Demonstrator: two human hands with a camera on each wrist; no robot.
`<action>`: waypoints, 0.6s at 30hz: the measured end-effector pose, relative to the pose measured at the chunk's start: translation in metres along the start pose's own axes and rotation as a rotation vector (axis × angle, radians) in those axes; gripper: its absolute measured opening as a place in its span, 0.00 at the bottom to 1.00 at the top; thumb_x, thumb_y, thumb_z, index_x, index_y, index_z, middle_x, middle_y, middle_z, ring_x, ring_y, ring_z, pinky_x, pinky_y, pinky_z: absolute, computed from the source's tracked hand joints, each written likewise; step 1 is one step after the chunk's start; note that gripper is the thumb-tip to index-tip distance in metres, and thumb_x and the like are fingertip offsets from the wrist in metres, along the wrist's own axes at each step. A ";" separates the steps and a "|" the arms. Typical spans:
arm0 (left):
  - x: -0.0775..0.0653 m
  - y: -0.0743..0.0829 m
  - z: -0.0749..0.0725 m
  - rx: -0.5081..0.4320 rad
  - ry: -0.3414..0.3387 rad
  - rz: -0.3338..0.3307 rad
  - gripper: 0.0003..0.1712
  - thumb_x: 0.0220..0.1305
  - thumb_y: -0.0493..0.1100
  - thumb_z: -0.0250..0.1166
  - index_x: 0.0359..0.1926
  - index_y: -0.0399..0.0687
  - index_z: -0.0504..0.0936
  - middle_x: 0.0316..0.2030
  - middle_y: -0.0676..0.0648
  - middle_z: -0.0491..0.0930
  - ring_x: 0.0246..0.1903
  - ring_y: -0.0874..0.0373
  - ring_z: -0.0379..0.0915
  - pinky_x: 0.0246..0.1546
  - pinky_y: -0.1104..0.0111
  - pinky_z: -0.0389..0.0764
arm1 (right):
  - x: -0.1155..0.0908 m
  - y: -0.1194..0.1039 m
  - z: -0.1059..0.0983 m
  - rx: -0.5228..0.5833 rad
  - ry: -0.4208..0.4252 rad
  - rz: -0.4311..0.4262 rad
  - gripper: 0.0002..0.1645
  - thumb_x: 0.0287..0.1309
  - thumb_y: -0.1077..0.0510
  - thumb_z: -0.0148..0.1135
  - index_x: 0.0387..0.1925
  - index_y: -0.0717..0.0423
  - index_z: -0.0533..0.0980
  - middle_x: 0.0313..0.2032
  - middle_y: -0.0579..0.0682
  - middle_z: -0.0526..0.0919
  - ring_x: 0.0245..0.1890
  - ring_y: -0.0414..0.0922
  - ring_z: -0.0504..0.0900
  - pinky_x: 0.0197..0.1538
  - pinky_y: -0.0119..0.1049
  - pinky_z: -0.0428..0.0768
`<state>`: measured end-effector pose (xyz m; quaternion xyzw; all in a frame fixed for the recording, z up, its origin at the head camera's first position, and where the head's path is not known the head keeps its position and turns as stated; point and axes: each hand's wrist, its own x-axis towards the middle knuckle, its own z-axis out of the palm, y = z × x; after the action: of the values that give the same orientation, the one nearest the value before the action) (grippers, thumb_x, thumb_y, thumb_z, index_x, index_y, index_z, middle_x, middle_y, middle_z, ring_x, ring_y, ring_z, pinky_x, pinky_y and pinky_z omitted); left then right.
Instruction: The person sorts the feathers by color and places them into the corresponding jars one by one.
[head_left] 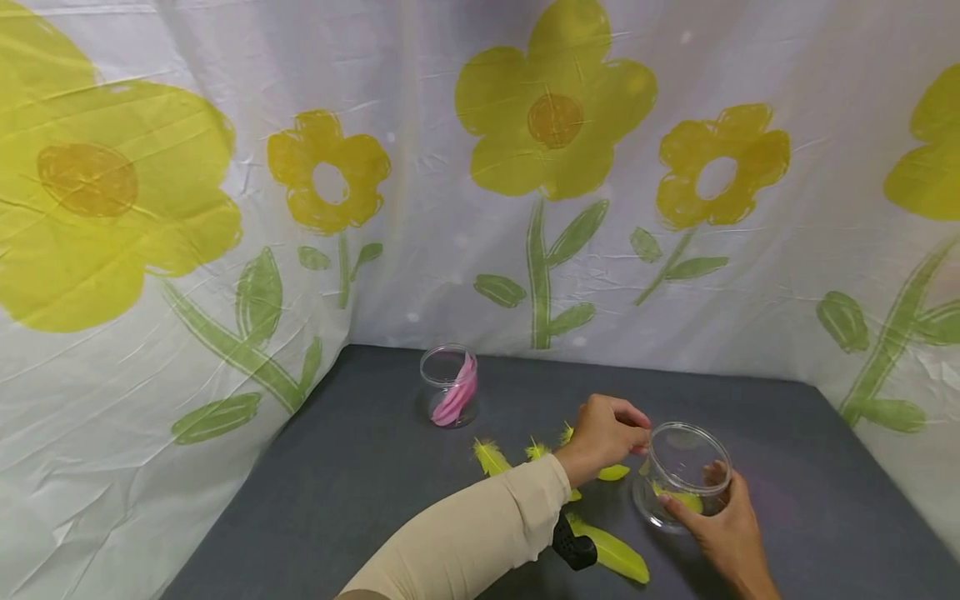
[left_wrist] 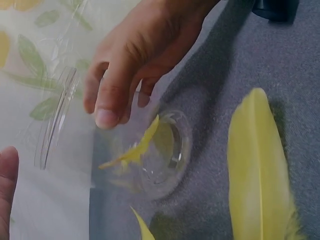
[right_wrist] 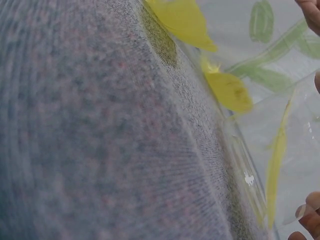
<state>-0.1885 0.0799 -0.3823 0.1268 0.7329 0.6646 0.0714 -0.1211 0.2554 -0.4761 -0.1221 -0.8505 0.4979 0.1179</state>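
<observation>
My right hand (head_left: pixel 723 525) grips a clear jar (head_left: pixel 666 523) from its right side, thumb across the front. Inside the jar lies a yellow feather (left_wrist: pixel 137 150), tilted against the wall in the left wrist view. Close to the jar's left rim, my left hand (head_left: pixel 607 429) hovers with its fingers loosely bent. Nothing shows between its fingers, and its thumb (left_wrist: pixel 7 172) appears at the left edge of the left wrist view. Several yellow feathers lie on the table left of the jar, among them a long feather (head_left: pixel 615 554) in front and another feather (head_left: pixel 491 457) farther left.
A second clear jar (head_left: pixel 429 371) holding pink feathers (head_left: pixel 457 396) stands at the back left of the dark grey table (head_left: pixel 315 500). Behind and beside it hangs a white cloth (head_left: pixel 420 208) with printed yellow flowers. A black device (head_left: pixel 573 546) sits below my left cuff.
</observation>
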 end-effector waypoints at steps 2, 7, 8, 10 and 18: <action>-0.001 -0.004 -0.005 -0.045 0.002 0.004 0.08 0.55 0.26 0.68 0.27 0.42 0.85 0.23 0.50 0.80 0.21 0.57 0.80 0.24 0.68 0.82 | 0.000 -0.001 0.001 0.002 0.008 -0.008 0.64 0.45 0.45 0.77 0.69 0.69 0.48 0.62 0.70 0.60 0.62 0.67 0.60 0.59 0.61 0.61; -0.001 -0.010 -0.021 -0.169 -0.003 0.020 0.07 0.54 0.24 0.67 0.29 0.37 0.85 0.25 0.46 0.81 0.22 0.55 0.80 0.28 0.63 0.83 | -0.002 0.000 0.003 0.006 0.033 -0.012 0.64 0.43 0.46 0.79 0.68 0.70 0.49 0.61 0.70 0.62 0.62 0.67 0.61 0.60 0.61 0.61; -0.001 -0.010 -0.025 -0.189 -0.011 0.024 0.07 0.54 0.24 0.67 0.29 0.37 0.85 0.26 0.45 0.81 0.22 0.54 0.80 0.30 0.61 0.83 | -0.002 0.000 0.004 0.007 0.033 -0.010 0.64 0.43 0.46 0.79 0.68 0.70 0.49 0.61 0.71 0.61 0.62 0.67 0.60 0.59 0.61 0.61; -0.002 -0.010 -0.035 -0.226 -0.026 0.034 0.06 0.55 0.23 0.66 0.30 0.35 0.84 0.27 0.44 0.81 0.22 0.54 0.80 0.32 0.58 0.83 | -0.002 0.001 0.004 0.005 0.031 -0.007 0.64 0.43 0.46 0.78 0.68 0.70 0.49 0.61 0.71 0.61 0.62 0.67 0.60 0.59 0.61 0.60; -0.002 -0.006 -0.079 -0.298 0.008 0.070 0.05 0.56 0.25 0.66 0.35 0.31 0.84 0.31 0.36 0.81 0.24 0.53 0.81 0.35 0.56 0.83 | -0.001 0.001 0.001 0.051 0.012 -0.034 0.62 0.45 0.50 0.78 0.68 0.69 0.48 0.62 0.71 0.61 0.62 0.65 0.61 0.58 0.58 0.62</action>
<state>-0.2084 0.0030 -0.3805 0.1377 0.6214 0.7687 0.0636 -0.1203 0.2546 -0.4773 -0.1076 -0.8388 0.5164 0.1347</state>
